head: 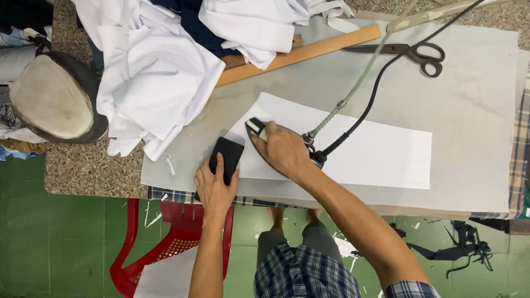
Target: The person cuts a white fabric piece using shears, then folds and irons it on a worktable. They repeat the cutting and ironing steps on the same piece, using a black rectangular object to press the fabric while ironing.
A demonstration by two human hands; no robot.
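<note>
My right hand (284,150) grips the handle of a steam iron (259,135) that rests on the left end of a long white fabric strip (364,149) lying on the grey pressing pad (469,110). A hose and a black cord (364,105) run up from the iron's back. My left hand (214,187) lies flat at the pad's near edge, fingers on a small black rectangular piece (226,157) just left of the iron.
A heap of white cloth (154,77) covers the table's left part, with a wooden ruler (309,51) beside it. Black scissors (414,52) lie at the far side. A padded oval form (52,99) sits at the left edge. A red plastic chair (165,243) stands below.
</note>
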